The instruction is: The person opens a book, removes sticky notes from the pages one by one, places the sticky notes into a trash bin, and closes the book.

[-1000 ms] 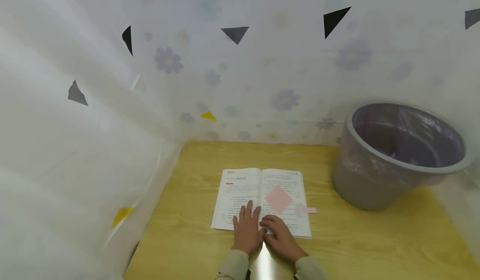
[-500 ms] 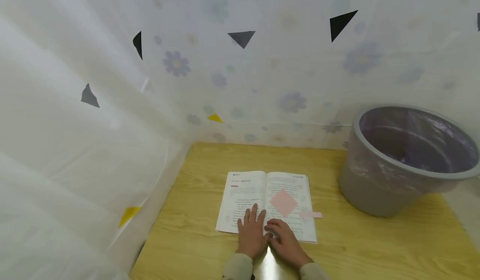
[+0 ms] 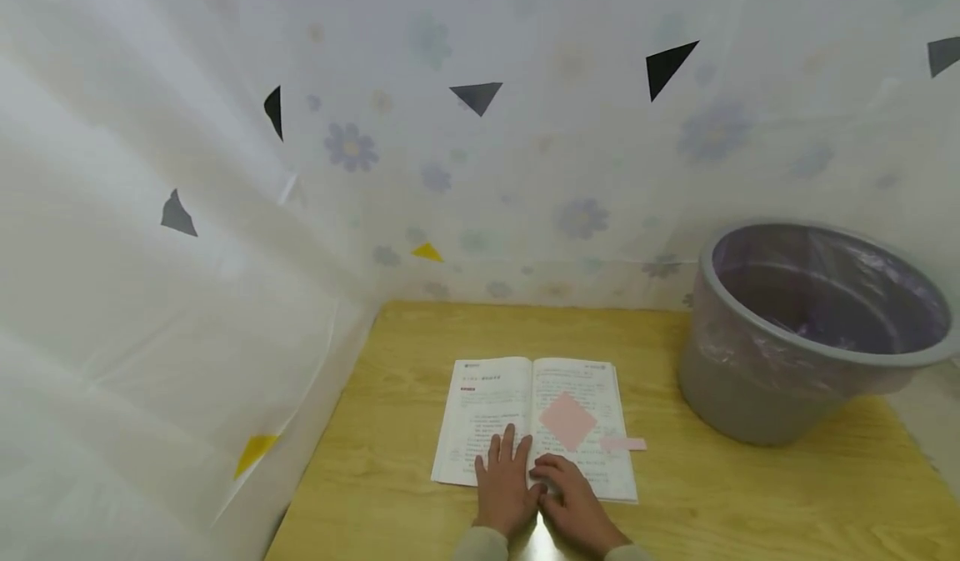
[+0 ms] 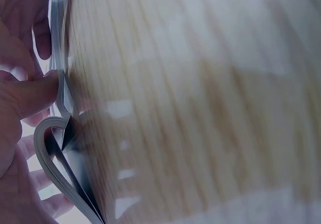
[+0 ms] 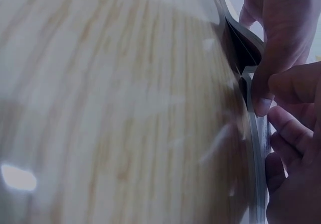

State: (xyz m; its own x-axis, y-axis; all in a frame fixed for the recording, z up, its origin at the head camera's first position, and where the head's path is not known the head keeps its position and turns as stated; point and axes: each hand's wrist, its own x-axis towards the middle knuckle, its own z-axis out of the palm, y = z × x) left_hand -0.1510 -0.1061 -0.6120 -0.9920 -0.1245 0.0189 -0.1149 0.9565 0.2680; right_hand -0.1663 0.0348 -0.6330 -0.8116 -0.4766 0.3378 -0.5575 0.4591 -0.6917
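An open book (image 3: 491,394) lies on the wooden table in the head view, its printed pages facing up. A pink diamond-turned square of paper (image 3: 567,421) and a narrow pink strip (image 3: 628,444) lie on its right page; the strip sticks out past the page's edge. My left hand (image 3: 506,486) rests spread on the lower left page, fingers straight, thumb near the fold. Beside it, my right hand (image 3: 576,507) lies with fingers loosely bent on the lower right page near the fold. Both wrist views show the book's edge (image 5: 256,153) at table level, its pages arching near the fold.
A grey bin (image 3: 738,386) with a clear plastic liner stands at the right of the wooden table (image 3: 360,469). White floral sheeting (image 3: 510,194) with dark and yellow triangles hangs behind and along the left side.
The head view has shifted slightly, so everything sits a little lower in it. Both hands keep the same place on the book, and the pink papers have not moved on it.
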